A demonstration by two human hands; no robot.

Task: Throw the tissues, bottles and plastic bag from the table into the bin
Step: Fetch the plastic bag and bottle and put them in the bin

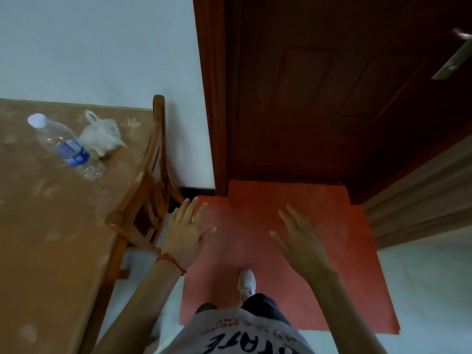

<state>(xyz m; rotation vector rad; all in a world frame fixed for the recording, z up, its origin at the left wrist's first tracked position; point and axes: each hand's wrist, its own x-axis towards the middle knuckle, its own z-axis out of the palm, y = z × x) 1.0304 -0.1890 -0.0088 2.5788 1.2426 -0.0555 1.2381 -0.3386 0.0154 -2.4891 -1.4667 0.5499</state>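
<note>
- Head view: a dark red-brown door (332,98) fills the upper right, shut in its frame; a metal handle (457,60) shows at the right edge of the picture.
- A table (38,238) under a tan patterned cloth takes the left side; its far edge meets the pale wall (102,47), its right edge runs down toward the person.
- A red mat (319,251) lies on the floor before the door; this is the open room for moving, bounded on the left by the table's right edge.
- A wooden chair (150,180) stands tucked against the table's right edge, between the table and the mat.
- A clear plastic bottle (66,146) with a blue label and white cap stands near the table's far right corner; a crumpled white plastic bag (102,135) lies just beside it, nearer the corner.
- The left hand (185,231) hangs over the mat's left edge beside the chair, fingers straight and spread, holding nothing; a red string (171,260) circles its wrist.
- The right hand (301,241) hangs over the middle of the mat, fingers likewise spread, holding nothing.
- Bottle and bag lie well apart from both hands, up and to the left of the left fingertips.
- One white shoe (245,281) stands on the mat.
</note>
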